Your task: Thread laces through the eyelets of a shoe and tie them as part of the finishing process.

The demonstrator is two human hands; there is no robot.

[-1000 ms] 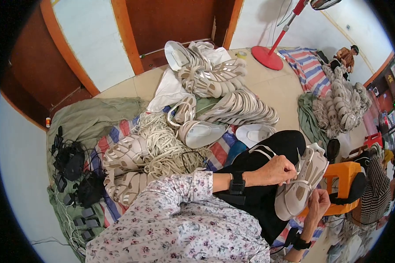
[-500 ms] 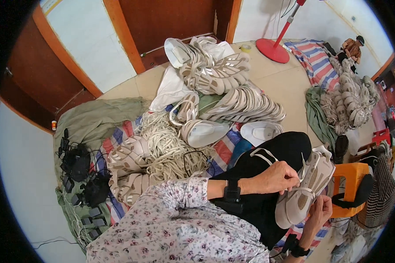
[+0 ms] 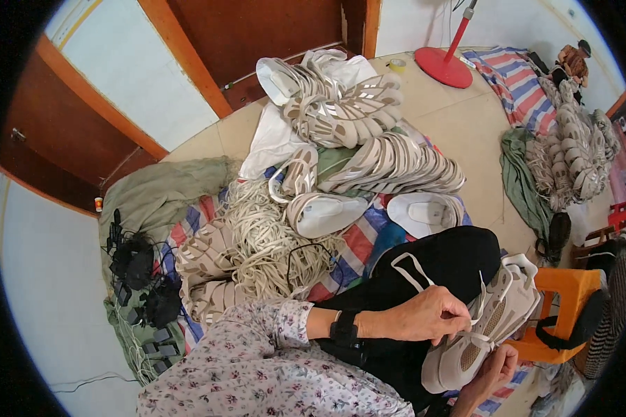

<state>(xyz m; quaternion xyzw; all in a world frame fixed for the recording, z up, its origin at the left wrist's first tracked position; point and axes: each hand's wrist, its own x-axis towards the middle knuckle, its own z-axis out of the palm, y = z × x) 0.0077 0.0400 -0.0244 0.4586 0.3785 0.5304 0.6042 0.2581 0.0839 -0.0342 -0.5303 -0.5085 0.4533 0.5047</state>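
Observation:
A beige mesh shoe upper (image 3: 459, 358) rests on my black-trousered thigh, toe toward me. A pale flat shoelace (image 3: 412, 267) loops out over the thigh beside it, and one lace strip crosses the upper. My left hand (image 3: 431, 316) is above the upper's left side, with thumb and fingertips pinched on the lace. My right hand (image 3: 492, 375) is at the upper's right edge, fingers curled and closed; what lies between them is hidden. Ahead of my knee is another upper with a white insole (image 3: 424, 214).
A tangled heap of pale laces (image 3: 275, 240) lies left of my leg. Beyond it stand stacked shoe uppers (image 3: 396, 163) on a striped sheet. An orange stool (image 3: 567, 299) is at right. Black cables and adapters (image 3: 135, 267) lie far left. A red fan base (image 3: 443, 67) stands at the back.
The view has shifted slightly. Both hands and the shoe upper now appear lower and nearer. My left hand still pinches the lace; my right hand stays at the upper's edge.

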